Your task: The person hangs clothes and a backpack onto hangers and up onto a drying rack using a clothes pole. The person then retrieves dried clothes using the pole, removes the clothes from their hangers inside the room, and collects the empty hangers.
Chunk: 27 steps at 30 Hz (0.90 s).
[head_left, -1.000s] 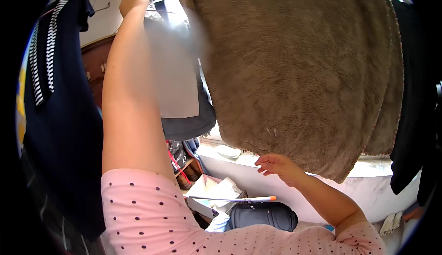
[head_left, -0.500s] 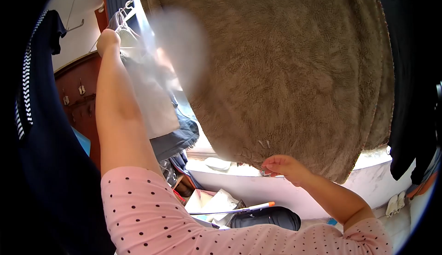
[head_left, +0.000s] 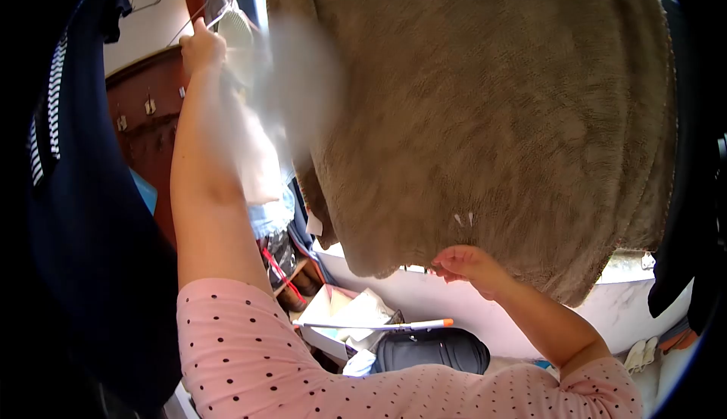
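My left hand (head_left: 203,48) is raised at the upper left, its fingers closed round a pale clothes hanger (head_left: 219,16). Pale clothing (head_left: 260,158) hangs below it, partly lost in glare and a blurred grey patch. A large brown fleecy blanket (head_left: 485,116) fills the middle and right of the view. By its lower edge is my right hand (head_left: 471,269), fingers curled together with the thumb; whatever they may hold is too small to make out. Two small white marks (head_left: 463,220) show on the blanket just above that hand.
Dark clothes (head_left: 83,192) hang at the far left, and a black garment (head_left: 681,154) at the right. Below are an open box (head_left: 314,314), a stick with an orange end (head_left: 424,324) and a black bag (head_left: 432,351). White shoes (head_left: 642,353) stand at lower right.
The blanket and hanging clothes appear further right as the view shifts. Dark grey cloth beneath the pale clothing no longer shows; light blue cloth does. My right hand stays by the blanket's lower edge.
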Each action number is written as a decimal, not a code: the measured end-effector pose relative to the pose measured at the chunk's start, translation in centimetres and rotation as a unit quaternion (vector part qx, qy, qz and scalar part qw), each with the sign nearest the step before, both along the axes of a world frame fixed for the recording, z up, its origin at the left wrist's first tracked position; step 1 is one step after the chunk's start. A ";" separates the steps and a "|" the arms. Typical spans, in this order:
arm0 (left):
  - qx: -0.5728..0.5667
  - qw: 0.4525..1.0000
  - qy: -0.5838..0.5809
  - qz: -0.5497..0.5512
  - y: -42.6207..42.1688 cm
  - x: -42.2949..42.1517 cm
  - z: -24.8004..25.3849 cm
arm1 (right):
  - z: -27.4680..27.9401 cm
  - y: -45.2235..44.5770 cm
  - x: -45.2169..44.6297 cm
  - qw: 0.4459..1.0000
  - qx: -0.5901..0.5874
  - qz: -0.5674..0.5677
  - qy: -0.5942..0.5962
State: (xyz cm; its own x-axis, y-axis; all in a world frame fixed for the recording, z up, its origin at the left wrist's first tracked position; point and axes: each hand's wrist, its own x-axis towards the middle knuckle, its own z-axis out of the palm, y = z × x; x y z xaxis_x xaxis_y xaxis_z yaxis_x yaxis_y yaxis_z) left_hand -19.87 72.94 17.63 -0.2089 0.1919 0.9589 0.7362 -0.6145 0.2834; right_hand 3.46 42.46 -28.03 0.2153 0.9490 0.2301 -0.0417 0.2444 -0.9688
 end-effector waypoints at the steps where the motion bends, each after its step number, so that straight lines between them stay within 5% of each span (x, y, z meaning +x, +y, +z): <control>1: 0.002 1.000 -0.001 -0.006 -0.4 -0.3 -0.7 | 0.5 -0.3 -0.7 1.000 -0.010 -0.015 0.000; 4: 0.134 0.984 0.024 0.114 0.0 -0.5 -3.5 | -0.2 -0.3 -0.6 1.000 -0.016 -0.003 0.011; 7: 0.131 0.966 0.127 0.182 -1.4 -0.6 -9.1 | -1.6 0.0 -0.6 0.999 -0.034 0.029 0.023; 11: 0.200 0.953 0.196 0.115 -2.9 -2.1 -19.0 | -2.6 -0.7 -1.6 0.994 -0.076 0.068 0.027; 19: -0.069 0.981 0.180 -0.029 -16.7 -2.3 -46.9 | -7.2 -5.8 0.7 0.970 -0.147 0.188 0.048; 20: -0.109 0.960 0.255 0.021 -19.0 -2.3 -50.9 | -8.0 -6.5 1.1 0.967 -0.163 0.190 0.051; 21: -0.205 0.959 0.183 -0.073 -19.5 -2.7 -57.3 | -9.1 -7.2 1.6 0.963 -0.183 0.190 0.054; 27: -0.497 0.852 0.152 -0.065 -29.9 -2.2 -78.8 | -17.0 -10.3 3.2 0.941 -0.286 0.154 0.099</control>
